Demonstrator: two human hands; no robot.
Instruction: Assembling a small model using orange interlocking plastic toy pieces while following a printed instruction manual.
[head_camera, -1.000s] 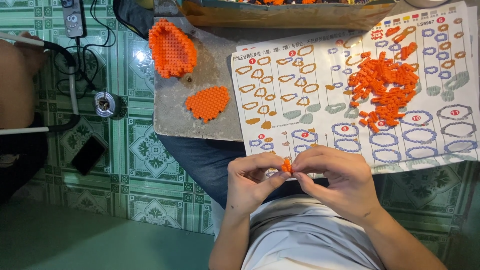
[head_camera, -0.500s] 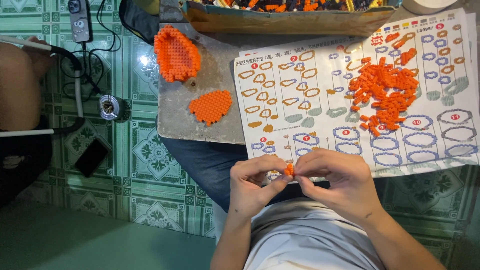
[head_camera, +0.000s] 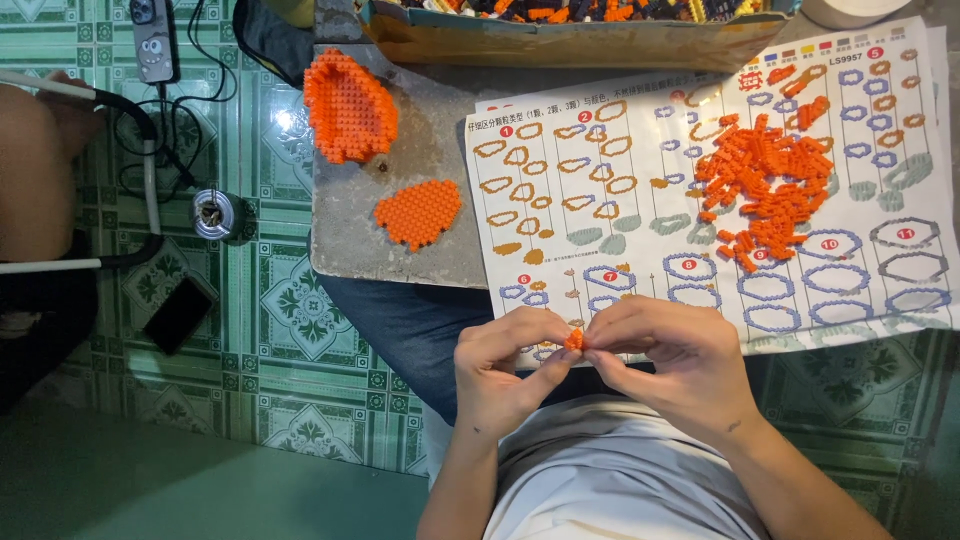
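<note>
My left hand (head_camera: 505, 370) and my right hand (head_camera: 672, 358) meet over my lap, fingertips pinched together on a small orange brick piece (head_camera: 574, 340). Just beyond them lies a printed instruction sheet (head_camera: 600, 190) with ring-shaped diagrams. A heap of loose orange bricks (head_camera: 765, 180) rests on the sheet's right half. Two built orange pieces sit on the grey board (head_camera: 340, 230): a domed shell (head_camera: 350, 105) at the far left and a flat plate (head_camera: 418, 213) nearer me.
A cardboard box (head_camera: 560, 40) of mixed bricks stands behind the sheet. On the green tiled floor to the left lie a dark phone (head_camera: 178, 314), a round metal object (head_camera: 214, 214), cables and a device (head_camera: 156, 40). Another person's limb (head_camera: 35, 170) shows at the left edge.
The hands keep working the small orange piece between the fingertips; they shifted only slightly. Everything on the board and sheet stays put.
</note>
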